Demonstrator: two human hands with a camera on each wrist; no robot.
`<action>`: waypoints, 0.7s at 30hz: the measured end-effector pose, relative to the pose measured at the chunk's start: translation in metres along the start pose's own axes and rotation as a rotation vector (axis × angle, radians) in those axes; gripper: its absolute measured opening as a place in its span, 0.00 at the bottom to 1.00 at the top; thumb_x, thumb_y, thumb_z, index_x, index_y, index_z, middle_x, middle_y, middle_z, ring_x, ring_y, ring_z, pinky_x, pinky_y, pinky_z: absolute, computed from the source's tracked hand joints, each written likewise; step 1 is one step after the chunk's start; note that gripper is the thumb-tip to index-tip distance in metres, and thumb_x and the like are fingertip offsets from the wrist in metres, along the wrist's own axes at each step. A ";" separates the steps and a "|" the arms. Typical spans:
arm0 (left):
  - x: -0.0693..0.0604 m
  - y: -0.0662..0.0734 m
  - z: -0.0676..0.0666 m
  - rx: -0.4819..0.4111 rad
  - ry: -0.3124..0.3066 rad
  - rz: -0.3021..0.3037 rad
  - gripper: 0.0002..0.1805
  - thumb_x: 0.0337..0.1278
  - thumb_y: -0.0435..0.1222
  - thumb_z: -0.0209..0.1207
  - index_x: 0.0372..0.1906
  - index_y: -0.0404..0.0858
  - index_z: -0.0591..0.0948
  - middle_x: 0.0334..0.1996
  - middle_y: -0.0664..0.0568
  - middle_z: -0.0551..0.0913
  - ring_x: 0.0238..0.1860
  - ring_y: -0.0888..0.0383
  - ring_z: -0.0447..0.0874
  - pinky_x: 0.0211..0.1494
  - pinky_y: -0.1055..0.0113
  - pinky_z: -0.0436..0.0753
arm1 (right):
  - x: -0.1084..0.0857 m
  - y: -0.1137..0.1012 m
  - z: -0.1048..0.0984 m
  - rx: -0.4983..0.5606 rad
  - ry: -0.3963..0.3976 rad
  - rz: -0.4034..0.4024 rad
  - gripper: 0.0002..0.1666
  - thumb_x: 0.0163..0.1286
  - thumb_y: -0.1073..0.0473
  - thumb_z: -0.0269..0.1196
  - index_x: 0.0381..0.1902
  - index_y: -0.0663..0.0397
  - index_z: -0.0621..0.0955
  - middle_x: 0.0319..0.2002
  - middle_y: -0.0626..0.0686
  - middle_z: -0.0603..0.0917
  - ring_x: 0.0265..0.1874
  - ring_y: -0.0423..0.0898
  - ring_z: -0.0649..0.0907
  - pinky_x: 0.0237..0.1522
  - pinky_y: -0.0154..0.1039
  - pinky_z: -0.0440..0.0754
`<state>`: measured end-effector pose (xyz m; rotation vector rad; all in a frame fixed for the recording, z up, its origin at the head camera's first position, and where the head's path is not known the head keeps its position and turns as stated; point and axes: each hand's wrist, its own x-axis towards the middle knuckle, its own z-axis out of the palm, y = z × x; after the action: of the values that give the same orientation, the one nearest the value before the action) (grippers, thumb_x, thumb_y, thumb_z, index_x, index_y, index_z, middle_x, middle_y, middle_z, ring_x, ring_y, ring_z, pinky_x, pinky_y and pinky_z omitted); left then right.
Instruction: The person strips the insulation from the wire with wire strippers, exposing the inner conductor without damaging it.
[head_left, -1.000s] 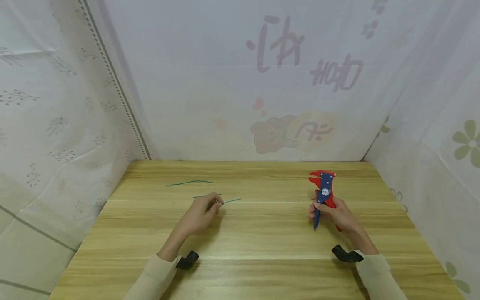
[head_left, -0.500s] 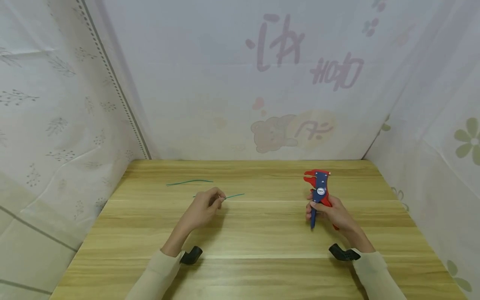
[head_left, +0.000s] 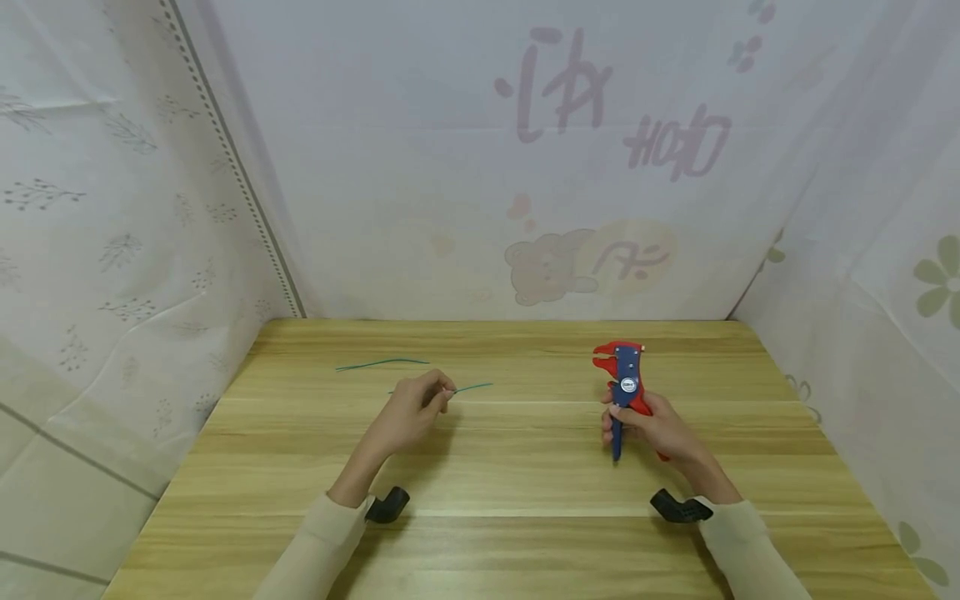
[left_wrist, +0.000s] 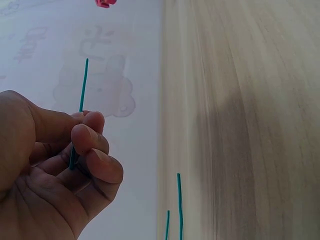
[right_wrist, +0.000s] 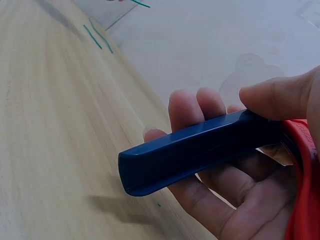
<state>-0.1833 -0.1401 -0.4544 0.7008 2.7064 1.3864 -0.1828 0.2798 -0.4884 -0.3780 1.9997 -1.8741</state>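
My left hand point(head_left: 411, 412) pinches a short green wire point(head_left: 474, 387) between thumb and fingertips; in the left wrist view the green wire point(left_wrist: 84, 86) sticks up past the thumb, its lower part among the curled fingers. The right hand point(head_left: 663, 429) grips a red and blue wire stripper point(head_left: 627, 385), jaws pointing left and apart. In the right wrist view its blue handle point(right_wrist: 185, 150) lies across the fingers with the thumb over it. A wide stretch of table separates the tool from the held wire.
Green wire point(head_left: 382, 362) lies on the wooden table point(head_left: 525, 475) behind the left hand, and another piece lies partly hidden by that hand. In the left wrist view two wire ends show, one of them longer point(left_wrist: 180, 205). Printed cloth point(head_left: 420, 167) hangs behind and at both sides.
The left hand has lifted slightly and moved a little right with its wire. The right hand has carried the wire stripper left, towards the other hand.
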 end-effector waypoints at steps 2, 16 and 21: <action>0.001 0.000 0.000 0.003 0.001 0.010 0.08 0.78 0.31 0.52 0.46 0.34 0.81 0.29 0.38 0.83 0.19 0.66 0.68 0.23 0.73 0.69 | 0.001 -0.001 0.003 0.006 -0.008 0.000 0.32 0.81 0.55 0.56 0.65 0.80 0.62 0.38 0.52 0.85 0.37 0.47 0.88 0.48 0.46 0.89; 0.006 0.004 0.002 0.005 0.025 0.047 0.07 0.77 0.31 0.53 0.46 0.34 0.81 0.26 0.46 0.81 0.19 0.67 0.66 0.21 0.73 0.67 | 0.006 -0.007 0.017 0.021 -0.067 -0.030 0.32 0.82 0.56 0.55 0.64 0.82 0.61 0.37 0.52 0.85 0.36 0.47 0.89 0.47 0.47 0.89; 0.007 0.006 0.002 0.004 0.033 0.055 0.06 0.76 0.31 0.54 0.46 0.34 0.81 0.25 0.51 0.81 0.19 0.67 0.67 0.21 0.73 0.68 | 0.009 -0.008 0.022 0.034 -0.086 -0.045 0.31 0.82 0.57 0.55 0.64 0.83 0.61 0.37 0.52 0.85 0.35 0.48 0.89 0.46 0.47 0.90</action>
<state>-0.1872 -0.1325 -0.4498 0.7650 2.7366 1.4167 -0.1820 0.2556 -0.4817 -0.4888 1.9157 -1.8832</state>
